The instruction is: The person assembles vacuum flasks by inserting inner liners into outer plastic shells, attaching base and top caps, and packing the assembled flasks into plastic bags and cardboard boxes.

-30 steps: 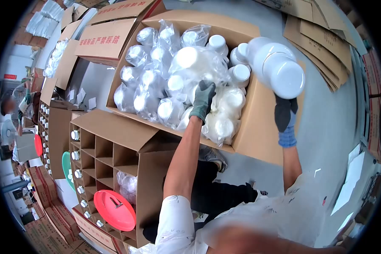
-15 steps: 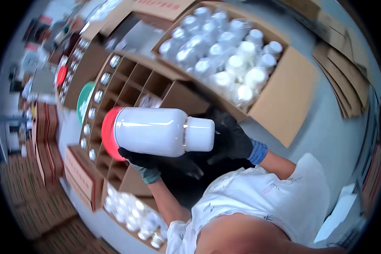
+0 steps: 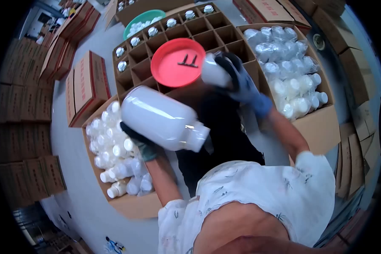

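My left hand (image 3: 140, 142), in a dark glove, is closed around a large white bottle (image 3: 158, 115) tilted with its neck toward the lower right. My right hand (image 3: 241, 84), also gloved and a little blurred, grips a white cap (image 3: 215, 71) apart from the bottle. Between and beyond the hands, a red basin (image 3: 167, 65) rests on top of a divided carton (image 3: 142, 55). Dark metal-looking pieces (image 3: 188, 61) lie in the basin. Silver-topped items (image 3: 171, 23) stand in several outer cells of the carton.
An open box of white-capped bottles (image 3: 114, 139) stands at left, and another box (image 3: 326, 122) of plastic-wrapped bottles at right. A green basin (image 3: 133, 27) with small white pieces sits beyond the carton. Closed cartons (image 3: 86, 89) and stacked boxes (image 3: 21, 139) line the left side.
The white cap has come off the bottle and is now in my right hand. My left hand has tilted the bottle and moved clear of the red basin. The view has turned.
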Available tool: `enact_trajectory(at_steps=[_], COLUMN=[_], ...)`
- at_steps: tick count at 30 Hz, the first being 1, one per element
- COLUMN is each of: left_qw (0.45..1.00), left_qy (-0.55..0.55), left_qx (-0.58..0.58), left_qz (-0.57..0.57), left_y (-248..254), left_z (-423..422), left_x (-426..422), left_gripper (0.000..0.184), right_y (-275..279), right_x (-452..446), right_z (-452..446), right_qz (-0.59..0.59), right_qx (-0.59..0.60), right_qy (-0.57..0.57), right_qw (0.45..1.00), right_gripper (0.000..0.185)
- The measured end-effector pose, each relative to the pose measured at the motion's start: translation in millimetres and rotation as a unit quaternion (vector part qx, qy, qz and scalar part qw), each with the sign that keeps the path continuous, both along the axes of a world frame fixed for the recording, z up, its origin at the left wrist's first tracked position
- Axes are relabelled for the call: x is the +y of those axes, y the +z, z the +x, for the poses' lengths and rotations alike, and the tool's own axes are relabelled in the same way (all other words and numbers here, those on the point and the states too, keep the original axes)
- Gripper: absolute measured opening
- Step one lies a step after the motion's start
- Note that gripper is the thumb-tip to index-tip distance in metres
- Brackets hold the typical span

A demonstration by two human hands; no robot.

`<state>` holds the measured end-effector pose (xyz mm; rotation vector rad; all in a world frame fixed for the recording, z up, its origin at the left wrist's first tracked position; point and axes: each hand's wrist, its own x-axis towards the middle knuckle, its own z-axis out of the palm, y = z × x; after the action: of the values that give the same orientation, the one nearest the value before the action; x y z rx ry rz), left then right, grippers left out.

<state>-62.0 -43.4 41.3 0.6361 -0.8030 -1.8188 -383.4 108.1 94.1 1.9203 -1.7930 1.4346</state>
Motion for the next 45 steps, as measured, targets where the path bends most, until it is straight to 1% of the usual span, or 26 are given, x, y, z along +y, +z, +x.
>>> enact_trajectory(at_steps=[3,4,5,8,9,11,13,14,15,16,17,19,21,23,24,25,27,29,32,34,35,36,39,41,42,45], left_qw=[0.892,0.952,0.909,0.856,0.849,0.856,0.883,0.908,0.937,0.92,0.948,0.983,0.973,0.867,0.911,0.913,0.917,0.866,0.904,0.954,0.976,0.972,0.895,0.968,0.972,0.969], left_qy=[0.009,-0.027,-0.027,-0.088,-0.115,-0.066,-0.072,-0.095,-0.113,-0.109,-0.121,-0.131,-0.089,0.007,-0.051,-0.069,-0.104,-0.065,-0.125,-0.094,-0.058,-0.017,-0.064,-0.078,-0.053,-0.125], left_qx=[-0.217,-0.095,-0.149,-0.225,-0.236,-0.294,-0.303,-0.283,-0.261,-0.263,-0.203,-0.076,-0.157,-0.373,-0.298,-0.287,-0.264,-0.3,-0.311,-0.178,-0.125,-0.186,-0.341,-0.172,-0.174,-0.147], left_qz=[-0.396,-0.289,-0.389,-0.457,-0.459,-0.42,-0.35,-0.293,-0.204,-0.268,-0.216,-0.103,-0.146,-0.331,-0.281,-0.282,-0.282,-0.396,-0.266,-0.221,-0.166,-0.139,-0.281,-0.165,-0.149,-0.153], left_y=[-10.5,-11.0,-10.5,-11.3,-27.5,-44.2,-47.7,-44.0,-41.6,-35.0,-30.7,-22.1,-23.1,-62.7,-48.2,-57.3,-74.8,-84.6,-67.2,-25.2,-17.8,-14.4,-9.5,-22.1,-15.1,0.2], left_z=[-9.5,-23.6,-27.6,-25.9,-21.2,-15.4,-11.6,-8.9,1.3,12.8,17.3,26.4,4.2,-5.0,-12.7,-16.4,-24.4,-21.4,7.3,23.8,28.7,15.6,10.4,40.2,51.6,20.5], left_x=[-2.4,10.1,15.6,41.3,47.3,58.0,59.6,59.4,63.4,61.1,60.5,59.4,59.1,68.9,59.3,49.4,29.1,30.5,44.2,40.5,42.2,47.0,66.1,58.4,55.9,44.4], left_gripper=[0.055,0.055,0.056,0.039,0.036,0.026,0.024,0.026,0.027,0.029,0.03,0.032,0.032,0.038,0.04,0.042,0.045,0.046,0.036,0.045,0.046,0.031,0.034,0.038,0.037,0.048], right_y=[-45.4,-59.6,-76.5,-50.0,-36.6,-41.9,-22.2,-27.6,-33.8,-40.1,-42.5,-45.0,-37.2,-15.7,6.9,16.4,24.7,1.5,-13.2,-61.9,-57.9,-53.9,-16.5,-46.8,-56.0,-51.8], right_x=[-94.0,-115.3,-130.7,-106.2,-86.3,-43.3,-9.4,-2.1,4.2,11.0,14.7,13.8,3.3,3.4,0.9,-0.3,6.7,9.2,13.9,36.4,35.9,35.7,2.0,14.2,14.7,2.8], right_z=[-7.4,-6.4,-2.4,25.8,40.2,60.8,87.5,85.5,74.1,57.0,44.1,26.5,68.0,119.6,135.5,138.0,167.0,150.9,84.7,34.0,37.0,40.3,75.3,24.6,2.0,57.5], right_qz=[0.121,0.146,0.17,0.11,0.084,0.21,0.285,0.217,0.209,0.197,0.182,0.274,0.247,0.141,0.114,0.131,0.12,0.144,0.184,0.26,0.243,0.226,0.239,0.325,0.348,0.282], right_qx=[0.011,0.068,0.122,0.109,0.019,-0.25,-0.194,-0.035,-0.143,-0.248,-0.352,-0.273,-0.335,-0.206,-0.171,-0.015,0.024,0.01,-0.147,-0.296,-0.302,-0.308,-0.126,-0.197,-0.215,-0.528], right_qy=[0.011,-0.024,-0.059,-0.035,0.051,0.251,0.367,0.334,0.337,0.333,0.325,0.224,0.3,0.194,0.116,0.17,0.111,0.136,0.242,0.144,0.167,0.19,0.355,0.138,0.067,0.223], right_qw=[0.993,0.987,0.976,0.987,0.995,0.911,0.864,0.917,0.907,0.888,0.859,0.895,0.859,0.949,0.972,0.977,0.986,0.98,0.941,0.908,0.907,0.905,0.895,0.914,0.91,0.77], right_gripper=[0.085,0.082,0.078,0.056,0.048,0.043,0.042,0.038,0.037,0.035,0.034,0.03,0.033,0.036,0.032,0.031,0.034,0.029,0.03,0.039,0.042,0.046,0.046,0.047,0.048,0.045])
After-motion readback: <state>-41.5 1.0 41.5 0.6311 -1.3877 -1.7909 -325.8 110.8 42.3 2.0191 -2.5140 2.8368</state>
